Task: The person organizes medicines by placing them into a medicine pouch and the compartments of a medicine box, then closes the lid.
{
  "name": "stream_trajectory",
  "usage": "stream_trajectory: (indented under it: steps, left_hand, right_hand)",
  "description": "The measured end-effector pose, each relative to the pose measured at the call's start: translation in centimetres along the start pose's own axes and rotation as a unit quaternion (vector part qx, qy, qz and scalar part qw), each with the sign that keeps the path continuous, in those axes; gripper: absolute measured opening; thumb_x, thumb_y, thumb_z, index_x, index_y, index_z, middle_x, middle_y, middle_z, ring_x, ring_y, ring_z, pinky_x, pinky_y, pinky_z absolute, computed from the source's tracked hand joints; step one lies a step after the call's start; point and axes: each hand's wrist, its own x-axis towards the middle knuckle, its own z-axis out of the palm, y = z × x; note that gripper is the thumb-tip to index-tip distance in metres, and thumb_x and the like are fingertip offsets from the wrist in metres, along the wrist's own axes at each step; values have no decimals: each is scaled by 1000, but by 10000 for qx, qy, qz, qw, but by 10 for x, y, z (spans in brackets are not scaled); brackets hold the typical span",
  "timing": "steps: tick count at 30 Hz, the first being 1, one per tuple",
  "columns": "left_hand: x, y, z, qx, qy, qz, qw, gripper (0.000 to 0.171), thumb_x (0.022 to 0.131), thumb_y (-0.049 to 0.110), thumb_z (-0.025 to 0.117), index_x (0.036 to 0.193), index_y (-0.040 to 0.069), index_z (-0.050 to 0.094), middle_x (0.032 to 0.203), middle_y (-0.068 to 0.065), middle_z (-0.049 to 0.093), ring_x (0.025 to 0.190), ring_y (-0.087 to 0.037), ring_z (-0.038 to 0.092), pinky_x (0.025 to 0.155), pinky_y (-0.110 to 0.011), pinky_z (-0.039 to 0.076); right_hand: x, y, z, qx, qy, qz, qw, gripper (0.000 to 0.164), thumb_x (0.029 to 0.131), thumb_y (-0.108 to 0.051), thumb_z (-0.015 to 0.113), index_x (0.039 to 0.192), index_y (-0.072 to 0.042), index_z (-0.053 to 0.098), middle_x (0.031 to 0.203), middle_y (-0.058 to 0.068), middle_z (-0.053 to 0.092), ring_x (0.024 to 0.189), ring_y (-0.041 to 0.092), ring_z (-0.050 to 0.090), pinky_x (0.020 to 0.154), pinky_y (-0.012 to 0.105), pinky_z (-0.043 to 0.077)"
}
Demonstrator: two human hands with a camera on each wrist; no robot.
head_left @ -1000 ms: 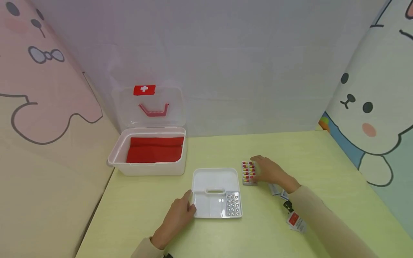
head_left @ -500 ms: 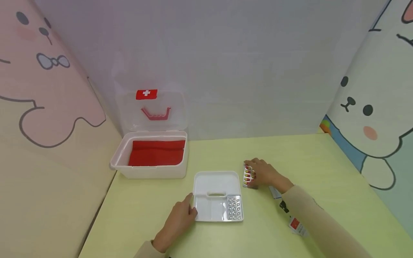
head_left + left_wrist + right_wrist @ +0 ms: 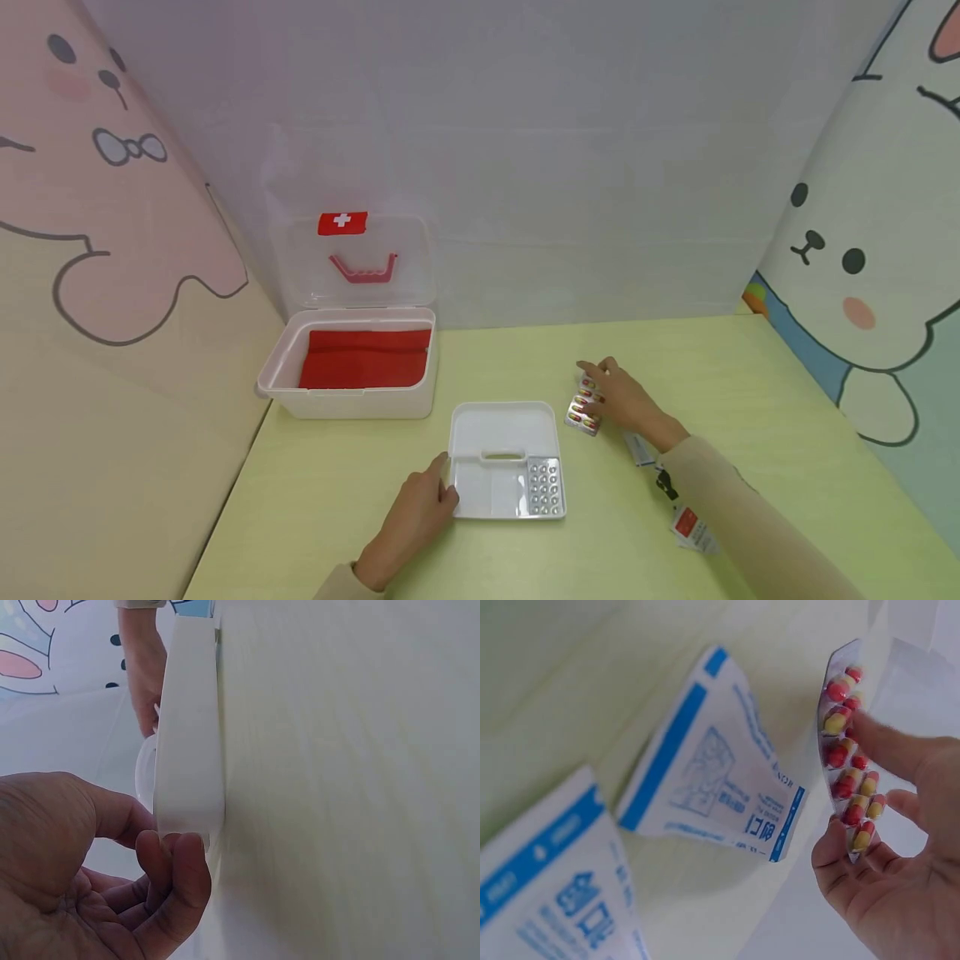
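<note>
My right hand [image 3: 628, 402] pinches a blister pack of red-and-yellow capsules [image 3: 579, 412]. In the right wrist view the pack [image 3: 841, 761] stands on edge, thumb on one face and fingers at its lower end. My left hand [image 3: 414, 510] grips the left edge of a white compartment tray [image 3: 504, 425]; in the left wrist view its fingertips press on the end of the tray's side wall [image 3: 191, 727]. A silver blister pack of round tablets [image 3: 544, 487] lies in the tray's front right compartment.
An open white first-aid box [image 3: 358, 404] holding red cloth [image 3: 367, 360] stands at the back left, its clear lid [image 3: 300, 258] upright. White-and-blue packets [image 3: 712, 769] and a tagged item [image 3: 692, 527] lie beside and under my right forearm.
The capsule blister pack lay flat on the table beside my right hand; now it is pinched and turned at a slant. The left hand stays at the tray. The head view has shifted slightly.
</note>
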Motion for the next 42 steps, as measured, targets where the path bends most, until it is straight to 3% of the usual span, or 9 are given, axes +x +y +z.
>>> stream_trajectory:
  steps: [9, 17, 20, 23, 25, 31, 35, 42]
  left_hand:
    - [0, 0, 0, 48, 32, 32, 10000, 50, 80, 11, 56, 125, -8, 45, 55, 8, 43, 50, -5, 40, 46, -25, 39]
    - [-2, -3, 4, 40, 24, 71, 10000, 51, 79, 11, 56, 126, -7, 45, 55, 8, 42, 50, -5, 40, 46, -25, 39]
    - [-2, -3, 4, 25, 5, 77, 10000, 51, 80, 11, 56, 126, -7, 45, 56, 8, 43, 51, -5, 40, 46, -25, 39]
    - [-2, -3, 4, 49, 29, 83, 9999, 50, 79, 10, 56, 125, -7, 45, 56, 8, 42, 51, -5, 40, 46, -25, 39]
    - [-2, -3, 4, 68, 55, 99, 9999, 50, 79, 10, 56, 125, -7, 45, 55, 8, 42, 51, -6, 40, 47, -26, 38]
    - [-1, -3, 5, 1, 31, 106, 9999, 50, 80, 10, 55, 126, -7, 45, 55, 8, 42, 50, -5, 39, 45, -25, 38]
    - [-1, -2, 5, -35, -15, 67, 10000, 50, 80, 10, 55, 126, -7, 44, 55, 7, 42, 50, -5, 39, 45, -25, 38]
    - [3, -1, 6, -15, -50, 85, 10000, 51, 81, 11, 55, 127, -8, 43, 55, 7, 43, 50, -5, 40, 44, -25, 38]
  right_hand:
    - [-4, 0, -11, 55, 393, -125, 9991, 46, 83, -7, 65, 126, -4, 49, 104, 15, 45, 62, 14, 46, 51, 31, 43]
    - [-9, 0, -25, -86, 750, 308, 9967, 37, 81, -14, 68, 115, -2, 58, 100, 13, 61, 84, 26, 52, 65, 43, 46]
    - [-10, 1, -29, 109, 856, 550, 9948, 35, 81, -16, 69, 112, -4, 59, 94, 12, 64, 72, 20, 55, 60, 40, 47]
    - [-11, 1, -32, 270, 865, 726, 9932, 33, 81, -19, 68, 111, -6, 59, 76, 4, 64, 57, 13, 52, 54, 37, 44]
    - [-12, 2, -33, 363, 864, 817, 9922, 31, 83, -21, 67, 109, -7, 59, 74, 3, 63, 51, 10, 49, 50, 35, 42]
    - [-14, 3, -37, 818, 1151, 862, 9862, 25, 86, -25, 64, 104, -9, 58, 92, 12, 63, 57, 12, 54, 47, 35, 44]
    - [-15, -10, -43, 1264, 1274, 830, 9803, 24, 87, -27, 62, 104, -10, 57, 100, 15, 63, 66, 13, 60, 56, 38, 49]
    - [-5, -48, -38, 2165, 981, 790, 9681, 31, 88, -25, 62, 115, -10, 58, 106, 21, 61, 51, 19, 58, 41, 36, 47]
